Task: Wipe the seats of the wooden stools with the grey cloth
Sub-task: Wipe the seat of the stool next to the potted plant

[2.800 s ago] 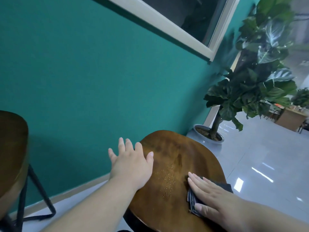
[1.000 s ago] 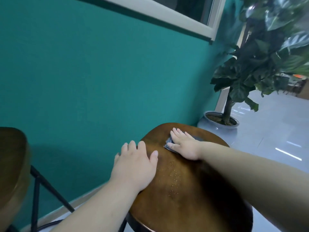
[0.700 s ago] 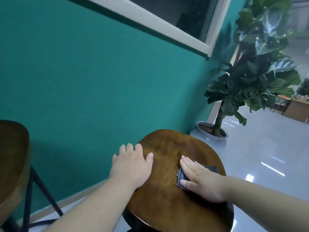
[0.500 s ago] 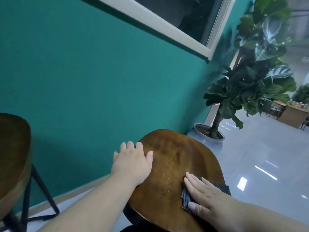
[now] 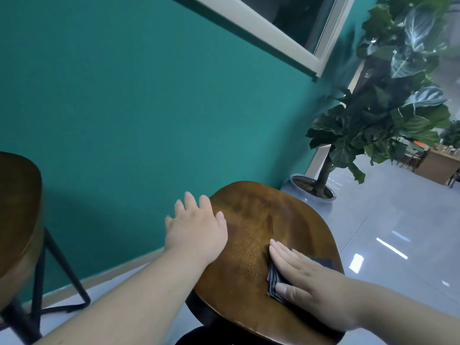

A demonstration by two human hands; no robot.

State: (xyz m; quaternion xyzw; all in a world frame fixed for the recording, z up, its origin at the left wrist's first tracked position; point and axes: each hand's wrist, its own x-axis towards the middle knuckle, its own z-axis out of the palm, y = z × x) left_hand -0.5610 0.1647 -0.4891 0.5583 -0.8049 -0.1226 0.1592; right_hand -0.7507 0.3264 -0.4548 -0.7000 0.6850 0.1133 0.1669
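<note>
I have the right hand [image 5: 311, 287] flat on the grey cloth [image 5: 273, 282]. Its fingers are straight and close together and press down rather than curl round anything, and the thumb lies along the cloth's near edge. The cloth is folded into a thick dark pad on the near right part of the wooden stool seat [image 5: 273, 212], and a corner of it peeks out on the right of my hand. The left hand [image 5: 196, 235] lies spread on the seat's left edge with the fingers straight. It holds nothing and, I judge, steadies the stool.

A scatter of fine pale specks [image 5: 249, 250] sits just left of the cloth, between the two hands. The cloth looks soft and light, so I expect it to bunch or slide out from under a loose palm. Even pressure over the whole fold should carry it better than pinching a corner. The seat looks hard and glossy, and the cloth should glide easily on it.

A second wooden stool [image 5: 17, 215] stands well apart at the left. I cannot tell whether its seat has been wiped.
</note>
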